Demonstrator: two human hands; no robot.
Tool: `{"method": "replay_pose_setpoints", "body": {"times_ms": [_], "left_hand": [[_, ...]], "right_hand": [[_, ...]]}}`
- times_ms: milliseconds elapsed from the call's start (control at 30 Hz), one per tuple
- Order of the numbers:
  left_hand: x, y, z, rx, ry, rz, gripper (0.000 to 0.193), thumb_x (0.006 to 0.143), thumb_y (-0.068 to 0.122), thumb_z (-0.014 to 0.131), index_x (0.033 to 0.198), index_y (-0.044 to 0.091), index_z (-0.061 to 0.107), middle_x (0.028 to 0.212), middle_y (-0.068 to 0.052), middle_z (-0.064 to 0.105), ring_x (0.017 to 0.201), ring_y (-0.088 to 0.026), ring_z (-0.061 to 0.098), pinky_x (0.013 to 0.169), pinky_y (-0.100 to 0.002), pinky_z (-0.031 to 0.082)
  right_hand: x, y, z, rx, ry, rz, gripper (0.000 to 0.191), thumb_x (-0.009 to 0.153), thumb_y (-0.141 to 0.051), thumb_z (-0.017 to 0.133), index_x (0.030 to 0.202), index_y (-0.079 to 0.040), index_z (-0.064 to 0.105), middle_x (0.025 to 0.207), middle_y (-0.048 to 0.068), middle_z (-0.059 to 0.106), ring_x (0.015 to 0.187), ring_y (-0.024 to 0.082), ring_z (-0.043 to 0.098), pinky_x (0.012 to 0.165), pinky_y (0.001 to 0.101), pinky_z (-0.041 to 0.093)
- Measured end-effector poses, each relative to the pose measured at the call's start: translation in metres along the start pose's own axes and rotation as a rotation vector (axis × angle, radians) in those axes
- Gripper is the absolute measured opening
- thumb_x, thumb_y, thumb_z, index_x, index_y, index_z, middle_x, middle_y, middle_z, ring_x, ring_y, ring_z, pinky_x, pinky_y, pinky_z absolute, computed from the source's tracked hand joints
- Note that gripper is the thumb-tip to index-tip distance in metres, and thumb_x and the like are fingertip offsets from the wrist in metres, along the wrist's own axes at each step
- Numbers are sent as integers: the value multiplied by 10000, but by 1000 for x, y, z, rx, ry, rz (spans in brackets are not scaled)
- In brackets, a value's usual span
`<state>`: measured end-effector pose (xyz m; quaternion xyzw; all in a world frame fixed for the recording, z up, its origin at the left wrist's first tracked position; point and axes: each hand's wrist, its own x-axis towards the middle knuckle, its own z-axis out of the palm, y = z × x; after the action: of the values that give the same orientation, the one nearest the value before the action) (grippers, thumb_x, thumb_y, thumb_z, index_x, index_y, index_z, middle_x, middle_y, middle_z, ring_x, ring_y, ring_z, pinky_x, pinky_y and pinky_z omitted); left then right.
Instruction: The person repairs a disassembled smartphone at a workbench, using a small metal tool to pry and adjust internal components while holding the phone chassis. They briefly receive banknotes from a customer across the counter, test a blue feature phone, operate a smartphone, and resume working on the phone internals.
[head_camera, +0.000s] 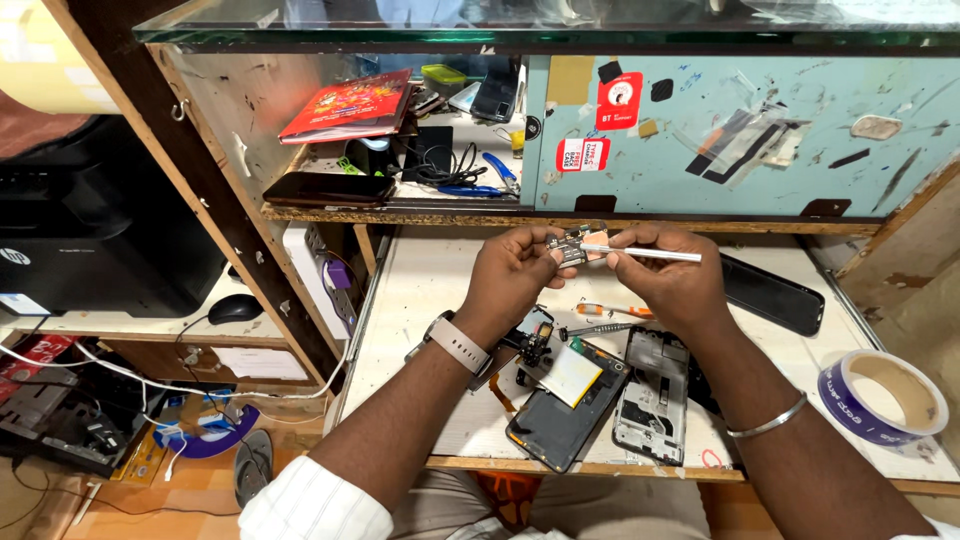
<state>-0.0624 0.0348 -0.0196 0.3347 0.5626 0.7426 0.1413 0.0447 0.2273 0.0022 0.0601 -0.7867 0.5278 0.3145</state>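
From the head view, your left hand (515, 268) pinches a small phone part (570, 248) between thumb and fingers and holds it up above the desk (420, 290). Your right hand (672, 275) is closed around a thin white tool (645, 254), held like a pen, and its tip touches the small part. So the step in hand looks like picking or prying at the small part with the tool. The part is tiny, so I cannot tell just what spot the tip is on. Below your hands, an opened phone (560, 415) lies flat on the desk with a pale battery (572, 375) resting on it, and a grey phone frame (652, 395) lies just beside it on the right. A small screwdriver (600, 328) lies between your wrists. A dark phone (772, 295) lies behind your right hand, and a roll of blue tape (885, 395) sits near the right edge. The next move, I think, calls for a steady left pinch and a soft, slow push with the tool, so the little part does not slip or bend.
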Motion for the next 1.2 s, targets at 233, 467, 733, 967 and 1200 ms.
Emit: {"method": "replay_pose_setpoints", "body": {"times_ms": [233, 467, 733, 967, 1200], "left_hand": [[-1, 0, 0, -11, -9, 7, 300, 994, -7, 575, 1287, -70, 596, 1065, -142, 745, 904, -163, 757, 735, -245, 622], [-1, -2, 0, -23, -14, 7, 299, 995, -13, 575, 1286, -78, 593, 1069, -149, 744, 907, -167, 757, 736, -245, 619], [-1, 1, 0, -1, -33, 14, 301, 1003, -6, 569, 1294, -79, 590, 1080, -155, 741, 916, -163, 755, 756, -244, 626], [-1, 0, 1, -15, -44, 13, 302, 1006, -5, 569, 1299, -79, 586, 1086, -156, 741, 919, -167, 755, 760, -247, 626], [1, 3, 6, -35, -31, 11, 299, 996, 10, 586, 1281, -80, 589, 1064, -151, 743, 900, -169, 759, 764, -254, 635]], "right_hand": [[0, -15, -1, -84, -5, -3, 183, 879, -71, 796, 1047, -4, 768, 955, 28, 766, 808, 47, 631, 724, 215, 518], [0, -20, -1, -7, -42, 9, 174, 888, -45, 776, 1053, 9, 764, 1004, 63, 770, 862, 68, 657, 772, 228, 537], [1, -18, -4, 36, -86, -15, 177, 897, -27, 756, 1070, 12, 765, 1051, 82, 771, 899, 84, 677, 794, 233, 554], [2, -12, -5, 89, -89, 51, 170, 900, -30, 741, 1061, 15, 767, 1048, 78, 788, 888, 83, 691, 788, 237, 569], [1, -7, -14, 11, -73, -44, 168, 921, -41, 747, 1074, 29, 751, 1019, 89, 759, 911, 105, 669, 810, 253, 553]]}}
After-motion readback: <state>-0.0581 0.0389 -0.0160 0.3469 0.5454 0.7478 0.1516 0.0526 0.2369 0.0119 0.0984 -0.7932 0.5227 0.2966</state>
